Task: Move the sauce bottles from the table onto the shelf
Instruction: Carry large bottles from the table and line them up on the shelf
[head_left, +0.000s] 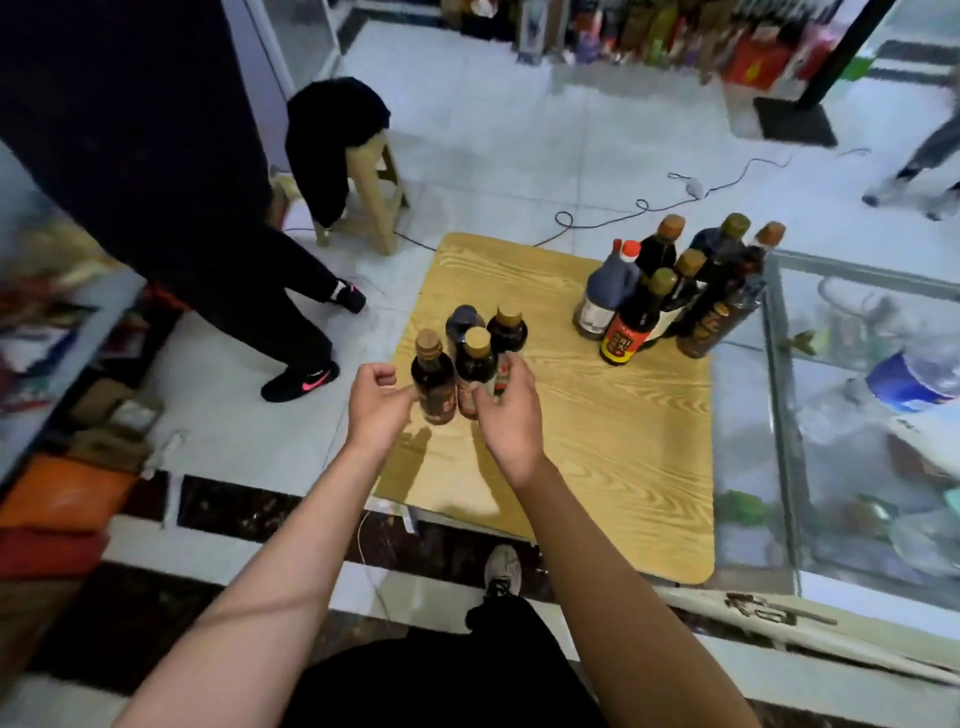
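Two clusters of sauce bottles on the wooden surface (597, 441): near cluster (467, 358) at its left edge, far cluster (675, 291) at its far right corner; no shelf placement visible. Left hand (376, 402) and right hand (506, 410) flank the near cluster, fingers curled at the bottles; firm grip can't be confirmed. Judging by this, most of the job is left.

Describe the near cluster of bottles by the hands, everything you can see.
The near cluster is four small dark bottles standing upright, packed together near the wooden table's left edge. Three show tan caps; the rear left one has a dark top. Red-brown labels show on the front bottles. The right hand reaches around the front ones; the left hand is beside the leftmost.
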